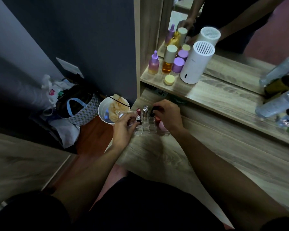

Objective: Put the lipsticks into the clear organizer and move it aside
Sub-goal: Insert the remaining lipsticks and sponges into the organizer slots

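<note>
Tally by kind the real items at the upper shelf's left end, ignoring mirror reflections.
Bottles: 2 (purple dropper bottle, amber cream-capped bottle)
Jars: 2 (purple-lidded jar, small yellow-lidded jar)
White ribbed-top cylinder: 1
Total: 5

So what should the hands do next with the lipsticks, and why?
Probably the left hand should lower its red lipstick into a slot of the clear organizer. It is pinched right at the organizer's left edge, the right hand holds a black lipstick over the other side.
</note>
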